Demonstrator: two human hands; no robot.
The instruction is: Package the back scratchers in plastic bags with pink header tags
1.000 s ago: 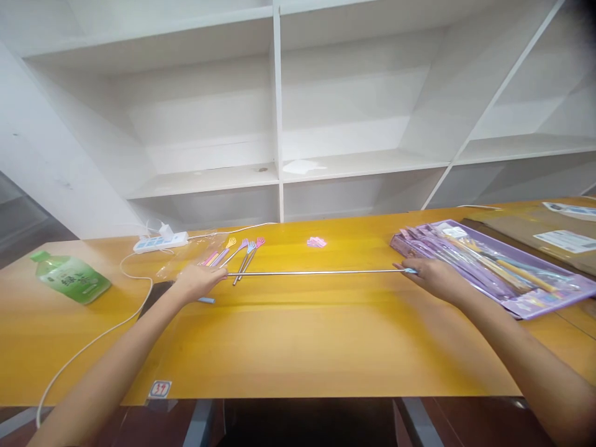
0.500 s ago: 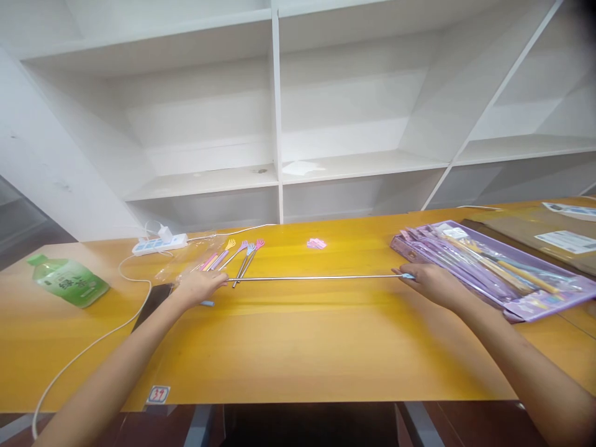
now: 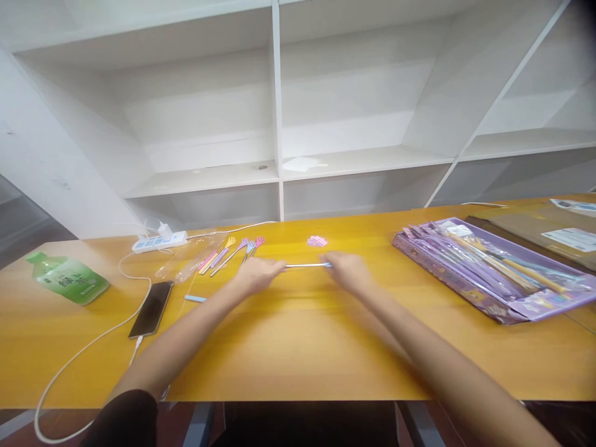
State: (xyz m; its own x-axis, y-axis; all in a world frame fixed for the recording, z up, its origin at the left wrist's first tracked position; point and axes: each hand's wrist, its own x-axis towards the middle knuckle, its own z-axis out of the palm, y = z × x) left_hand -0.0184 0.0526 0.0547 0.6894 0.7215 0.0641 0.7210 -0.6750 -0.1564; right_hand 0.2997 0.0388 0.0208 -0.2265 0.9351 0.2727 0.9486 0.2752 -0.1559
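Over the table's middle, a thin silver telescopic rod [image 3: 305, 266] spans level between my hands. My left hand [image 3: 259, 274] is closed around its left end. My right hand [image 3: 348, 270], smeared by motion, grips the other end, where a bit of light blue shows. Behind my left hand lie several small back scratchers with hand-shaped heads, among them a yellow one [image 3: 230, 242] and a pink one [image 3: 259, 242]; my hand covers part of some. A light blue handle piece [image 3: 195, 298] rests left of my left forearm. Small pink pieces [image 3: 317, 241] lie beyond the rod.
A purple box [image 3: 465, 298] of wrapped sticks stands at right, beside a cardboard piece [image 3: 521, 233]. At left are a phone [image 3: 151, 308] on a white cable, a green bottle [image 3: 69, 279], a power strip [image 3: 159, 242] and clear wrappers [image 3: 193, 257]. White shelves [image 3: 363, 164] rise behind.
My hands have come closer together, the left moving right and the right moving left. The visible rod between them is much shorter. The phone is now uncovered.
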